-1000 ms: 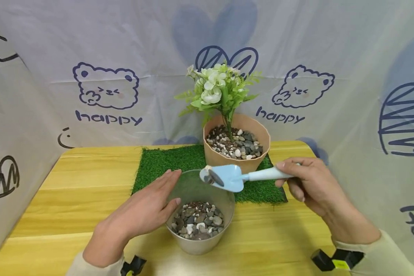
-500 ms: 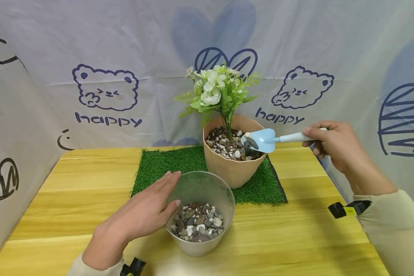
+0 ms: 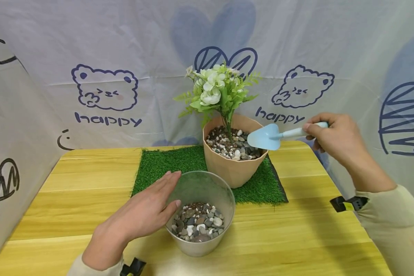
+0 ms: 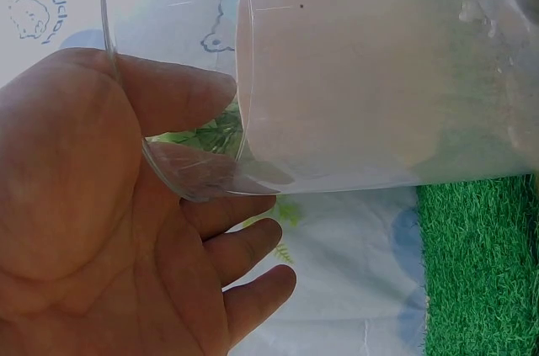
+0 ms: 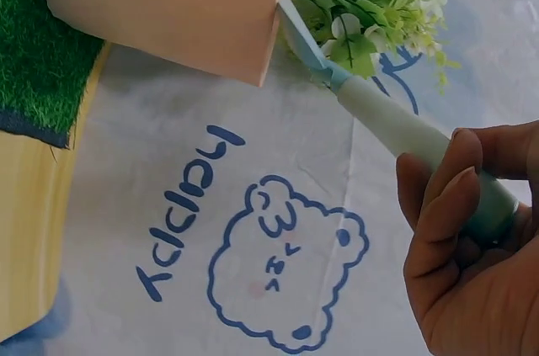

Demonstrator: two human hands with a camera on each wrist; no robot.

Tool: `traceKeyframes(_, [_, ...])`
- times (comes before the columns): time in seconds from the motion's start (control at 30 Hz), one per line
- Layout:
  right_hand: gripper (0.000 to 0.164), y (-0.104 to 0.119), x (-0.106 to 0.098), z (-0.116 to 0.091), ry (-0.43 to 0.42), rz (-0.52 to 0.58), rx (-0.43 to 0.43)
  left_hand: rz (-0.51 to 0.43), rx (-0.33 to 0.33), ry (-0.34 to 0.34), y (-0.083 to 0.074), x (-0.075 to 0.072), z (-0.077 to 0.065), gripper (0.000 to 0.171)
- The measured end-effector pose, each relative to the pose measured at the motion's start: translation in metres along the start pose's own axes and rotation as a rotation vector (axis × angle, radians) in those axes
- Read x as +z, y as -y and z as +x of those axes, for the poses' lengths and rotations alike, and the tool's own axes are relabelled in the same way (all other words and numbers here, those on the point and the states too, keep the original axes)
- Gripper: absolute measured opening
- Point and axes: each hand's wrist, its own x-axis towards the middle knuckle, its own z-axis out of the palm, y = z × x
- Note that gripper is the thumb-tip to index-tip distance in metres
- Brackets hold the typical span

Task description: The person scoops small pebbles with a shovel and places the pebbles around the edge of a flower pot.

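My right hand (image 3: 338, 140) grips the handle of a small light blue garden trowel (image 3: 267, 137). The trowel's blade, bare of stones, is tipped over the right rim of a peach flowerpot (image 3: 229, 170). White flowers with green leaves (image 3: 217, 86) stand in that pot among pebbles (image 3: 237, 153). In the right wrist view, curled fingers wrap the trowel handle (image 5: 392, 116). Nearer, a clear plastic bucket (image 3: 196, 249) holds mixed pebbles (image 3: 200, 222). With fingers straight, my left hand (image 3: 138, 211) rests against the bucket's left rim; the left wrist view shows the thumb at the rim (image 4: 109, 19).
The flowerpot stands on a green artificial turf mat (image 3: 162, 163), laid on a yellow wood-grain table (image 3: 82, 184). A pale cloth (image 3: 151, 46) printed with bears and hearts hangs behind and at both sides.
The right hand has carried the trowel back and right, from above the bucket to the flowerpot. The stones on its blade have gone as it tilted. The left hand has stayed put.
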Motion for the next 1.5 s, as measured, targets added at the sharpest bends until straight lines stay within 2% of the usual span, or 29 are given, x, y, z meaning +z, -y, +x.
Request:
traceKeyframes(0.23, [0.038, 0.005, 0.001, -0.010, -0.066, -0.070, -0.057, -0.008, -0.010, 0.016, 0.001, 0.000, -0.002, 0.071])
traceKeyframes(0.4, [0.035, 0.018, 0.006, -0.026, -0.141, 0.001, -0.138, -0.011, -0.012, 0.015, 0.001, 0.001, -0.002, 0.071])
traceKeyframes(0.57, [0.019, 0.035, 0.023, -0.050, -0.168, 0.170, -0.291, -0.017, -0.019, 0.018, 0.001, 0.002, -0.001, 0.072])
traceKeyframes(0.63, [0.012, 0.042, 0.032, -0.063, -0.136, 0.216, -0.359, -0.014, -0.019, 0.017, 0.000, 0.002, -0.001, 0.073])
traceKeyframes(0.73, [0.007, 0.050, 0.048, -0.083, -0.080, 0.215, -0.477, -0.009, -0.010, 0.010, 0.000, 0.002, -0.001, 0.073])
traceKeyframes(0.87, [0.010, 0.058, 0.074, -0.099, 0.007, 0.135, -0.638, -0.006, 0.000, -0.002, 0.000, 0.001, 0.000, 0.073])
traceKeyframes(1.0, [0.005, 0.063, 0.100, -0.107, 0.082, -0.017, -0.743, -0.010, -0.001, -0.003, 0.000, 0.001, 0.000, 0.074])
traceKeyframes(1.13, [0.010, 0.066, 0.121, -0.111, 0.127, -0.191, -0.798, -0.014, -0.007, 0.002, 0.000, 0.000, 0.000, 0.073])
traceKeyframes(1.3, [0.020, 0.071, 0.141, -0.112, 0.106, -0.360, -0.851, -0.011, -0.005, -0.003, 0.000, 0.000, 0.000, 0.073])
traceKeyframes(1.5, [0.033, 0.076, 0.153, -0.114, 0.107, -0.423, -0.818, -0.013, -0.004, -0.003, 0.000, 0.001, 0.001, 0.073])
